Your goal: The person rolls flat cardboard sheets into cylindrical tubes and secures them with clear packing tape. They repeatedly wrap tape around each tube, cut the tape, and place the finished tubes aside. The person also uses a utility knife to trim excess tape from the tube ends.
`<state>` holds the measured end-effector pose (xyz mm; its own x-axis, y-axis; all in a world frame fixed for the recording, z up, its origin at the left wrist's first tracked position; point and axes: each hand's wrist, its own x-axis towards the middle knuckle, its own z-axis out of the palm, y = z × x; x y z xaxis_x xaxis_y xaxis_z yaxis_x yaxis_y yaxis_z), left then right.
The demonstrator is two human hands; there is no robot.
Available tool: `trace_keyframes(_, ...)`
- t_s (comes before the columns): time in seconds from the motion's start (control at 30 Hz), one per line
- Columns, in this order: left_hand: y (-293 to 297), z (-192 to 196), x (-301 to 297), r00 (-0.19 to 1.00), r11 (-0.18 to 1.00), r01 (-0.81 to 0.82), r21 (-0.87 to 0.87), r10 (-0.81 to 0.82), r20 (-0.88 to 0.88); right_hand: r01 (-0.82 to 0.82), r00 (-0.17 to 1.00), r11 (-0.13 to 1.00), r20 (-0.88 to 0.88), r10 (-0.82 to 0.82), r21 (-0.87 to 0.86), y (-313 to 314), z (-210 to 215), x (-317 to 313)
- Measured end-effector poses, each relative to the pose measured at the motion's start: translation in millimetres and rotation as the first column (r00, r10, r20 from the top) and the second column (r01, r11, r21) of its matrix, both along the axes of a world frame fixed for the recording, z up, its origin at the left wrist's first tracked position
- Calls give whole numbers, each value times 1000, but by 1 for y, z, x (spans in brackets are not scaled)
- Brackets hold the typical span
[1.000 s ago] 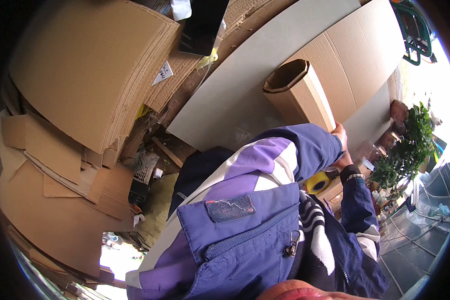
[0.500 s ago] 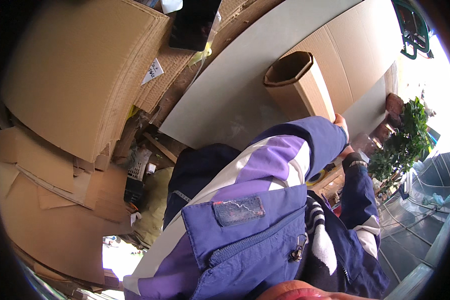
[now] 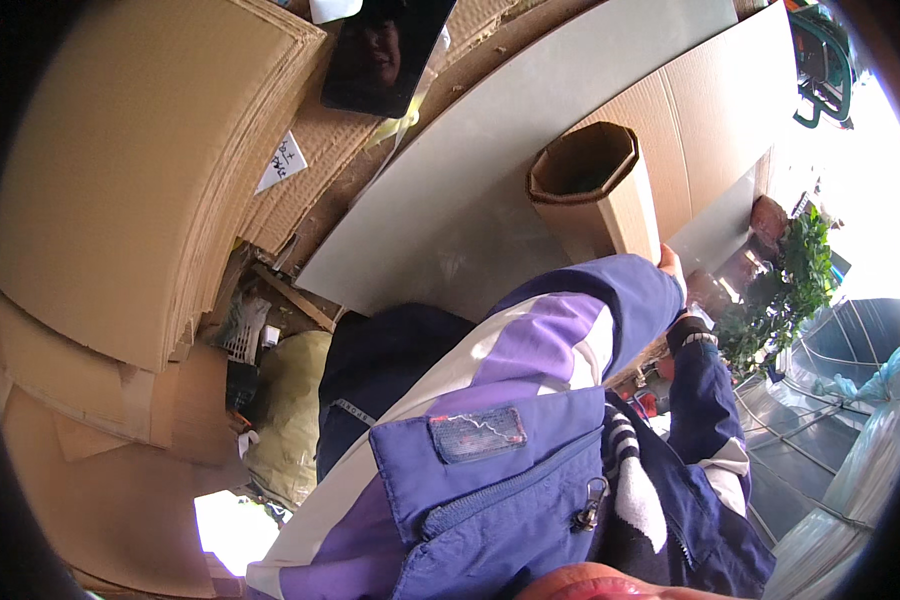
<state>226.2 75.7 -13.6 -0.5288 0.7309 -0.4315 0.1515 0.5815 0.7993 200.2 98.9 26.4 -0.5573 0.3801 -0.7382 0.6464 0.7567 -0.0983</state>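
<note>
An eight-sided brown cardboard tube (image 3: 635,215) leans toward me, its open dark mouth showing. It lies over a flat cardboard sheet (image 3: 710,120) on a grey board (image 3: 440,190). At the tube's lower right side, my left hand (image 3: 672,262) is closed against the cardboard, with only part of its fingers showing. Just below it is my right hand (image 3: 684,320), with a bracelet at the wrist. Its fingers are hidden behind my left sleeve, so I cannot tell what it holds.
Stacked cardboard sheets (image 3: 150,150) rise on the left. A glossy black panel (image 3: 385,60) lies at the top beside a white paper note (image 3: 282,162). A yellowish sack (image 3: 290,420) stands lower left. Green leaves (image 3: 800,260) and clear plastic sheeting (image 3: 840,500) are on the right.
The view has shifted slightly. The tube's mouth sits a little lower and faces me more. Both my hands have moved slightly down and left in the picture, with the left still at the tube.
</note>
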Motion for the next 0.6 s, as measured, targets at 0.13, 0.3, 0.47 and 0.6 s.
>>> trace_keyframes(0.13, 10, -3, 14, 991, 996, -93, 8, 91, 103, -94, 991, 994, -87, 99, 54, -4, -12, 15)
trace_keyframes(0.3, 20, -7, 32, 967, 986, -168, -6, 166, 193, 423, 894, 864, -30, -447, -275, 8, 5, 46)
trace_keyframes(0.47, 28, -14, 48, 939, 971, -238, -39, 240, 246, 410, 894, 853, -42, -446, -323, 38, 14, 79)
trace_keyframes(0.6, 36, -15, 58, 913, 956, -286, -67, 293, 284, 97, 978, 976, -163, -130, -198, 61, 9, 100)
